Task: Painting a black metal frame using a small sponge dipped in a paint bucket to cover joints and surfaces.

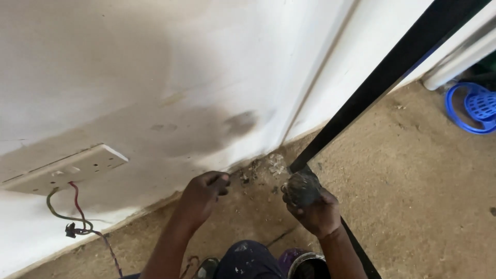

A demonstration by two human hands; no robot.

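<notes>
The person crouches at the foot of a white wall (155, 62), where it meets a dusty brown floor (413, 206). The right hand (316, 209) has its grip closed around a dark grey lump of filler-like stuff (301, 187), which sits on top of the fingers and is smeared with pale dust; what exactly the lump is cannot be told. That lump lies right at the lower end of a long black bar (392, 72), which slants up from the floor corner to the top right edge of the view, and the two seem to touch. The left hand (202, 194) is curled into a loose fist with the knuckles toward the wall base; its grip is mostly closed, and whether it has hold of anything small cannot be told. It hovers just beside the seam of wall and floor, near a little heap of pale crumbs and debris (275, 164) in the corner between the two hands. The wall above carries a dark grey smudge (240, 123). To the left, a white socket plate (67, 168) hangs away from the wall, tilted, with red, green and yellowish wires (77, 217) trailing from under it down toward the floor. At the far right a blue plastic thing (473, 108) lies on the floor beside a white pipe (457, 64). At the bottom edge, the rim of a round tin (305, 263) shows beside the person's paint-flecked dark knee (245, 261).
</notes>
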